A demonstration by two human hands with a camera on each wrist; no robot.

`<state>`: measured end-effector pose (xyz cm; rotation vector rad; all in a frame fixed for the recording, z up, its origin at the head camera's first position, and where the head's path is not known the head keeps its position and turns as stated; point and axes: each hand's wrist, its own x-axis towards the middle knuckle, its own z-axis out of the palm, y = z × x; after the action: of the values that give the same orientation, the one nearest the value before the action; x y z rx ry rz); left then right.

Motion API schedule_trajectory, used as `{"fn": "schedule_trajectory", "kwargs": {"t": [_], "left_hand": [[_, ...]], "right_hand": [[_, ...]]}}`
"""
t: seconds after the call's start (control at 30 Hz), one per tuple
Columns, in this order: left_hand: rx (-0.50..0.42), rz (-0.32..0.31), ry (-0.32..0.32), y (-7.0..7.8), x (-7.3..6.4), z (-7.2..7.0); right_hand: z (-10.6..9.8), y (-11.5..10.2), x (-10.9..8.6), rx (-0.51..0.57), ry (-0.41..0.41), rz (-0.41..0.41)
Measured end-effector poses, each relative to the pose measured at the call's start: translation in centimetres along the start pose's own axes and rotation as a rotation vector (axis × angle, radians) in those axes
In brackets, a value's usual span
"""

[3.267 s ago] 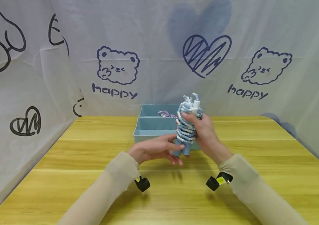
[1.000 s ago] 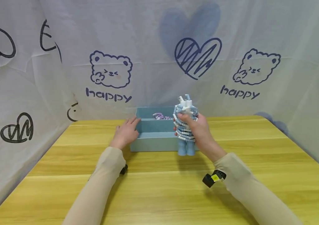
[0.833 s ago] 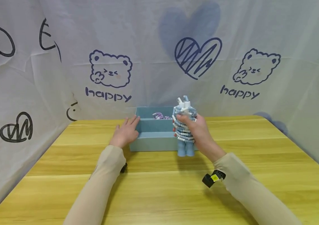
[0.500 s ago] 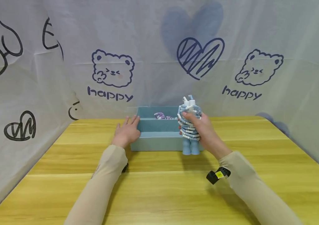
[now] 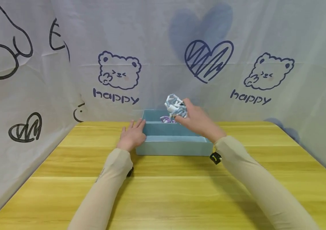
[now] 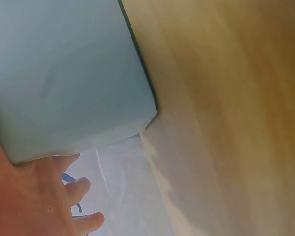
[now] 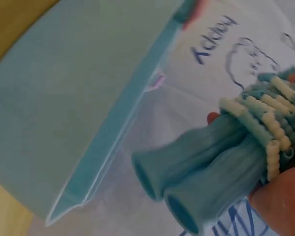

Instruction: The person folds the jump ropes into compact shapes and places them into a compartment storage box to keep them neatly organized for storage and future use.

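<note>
A bundled jump rope (image 5: 175, 108) of light-blue and white beads is gripped in my right hand (image 5: 198, 119), held over the back compartment of the pale blue box (image 5: 174, 149). The right wrist view shows its two blue handles (image 7: 201, 162) side by side, with their hollow ends toward the camera and the beaded cord wrapped above them. My left hand (image 5: 132, 135) rests with extended fingers on the left end of the box. Purple beads (image 5: 166, 119), part of another bundle, show in the back compartment, partly hidden behind the divider and my right hand.
The box stands toward the back of a wooden table (image 5: 163, 191), its front compartment nearer me. Behind the table hangs a pale cloth backdrop (image 5: 157, 80) with bear and heart drawings; another cloth side (image 5: 22, 95) rises at the left.
My left hand left the rope and went to the box's left end. My right hand carried the jump rope from in front of the box up, back and left, tilting the handles out of the head view.
</note>
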<state>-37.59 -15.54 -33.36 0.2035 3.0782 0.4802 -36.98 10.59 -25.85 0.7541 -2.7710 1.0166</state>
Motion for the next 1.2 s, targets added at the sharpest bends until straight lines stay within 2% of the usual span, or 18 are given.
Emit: {"fn": "schedule_trajectory", "kwargs": {"t": [0.13,0.2,0.27,0.37,0.53,0.7,0.77,0.83,1.0,1.2], "left_hand": [[-0.013,-0.003,0.004,0.1,0.0,0.0],[-0.016,-0.003,0.001,0.1,0.0,0.1],[-0.016,-0.002,-0.002,0.1,0.1,0.2],[-0.026,-0.001,-0.008,0.2,0.1,0.2],[-0.037,-0.006,-0.004,0.4,0.1,0.0],[-0.031,-0.019,-0.013,0.4,0.1,0.0],[-0.036,-0.02,-0.016,0.3,0.1,0.0],[-0.04,-0.021,-0.013,0.2,0.0,0.0],[-0.048,-0.02,-0.008,0.0,0.0,0.1],[-0.059,-0.024,-0.009,-0.2,0.1,0.1]], "right_hand": [[1.8,0.1,1.9,-0.23,-0.135,-0.122],[2.7,0.4,2.6,-0.294,-0.198,-0.15],[3.6,0.7,3.1,-0.326,-0.26,-0.147],[4.5,1.0,3.6,-0.344,-0.342,-0.092],[5.7,1.8,4.3,-0.382,-0.436,-0.01],[6.8,2.9,4.6,-0.343,-0.53,0.063],[7.0,3.2,4.5,-0.296,-0.563,0.097],[7.0,3.4,4.5,-0.254,-0.585,0.098],[7.2,4.2,4.5,-0.152,-0.609,0.078],[7.3,4.2,4.2,-0.069,-0.601,0.145]]}}
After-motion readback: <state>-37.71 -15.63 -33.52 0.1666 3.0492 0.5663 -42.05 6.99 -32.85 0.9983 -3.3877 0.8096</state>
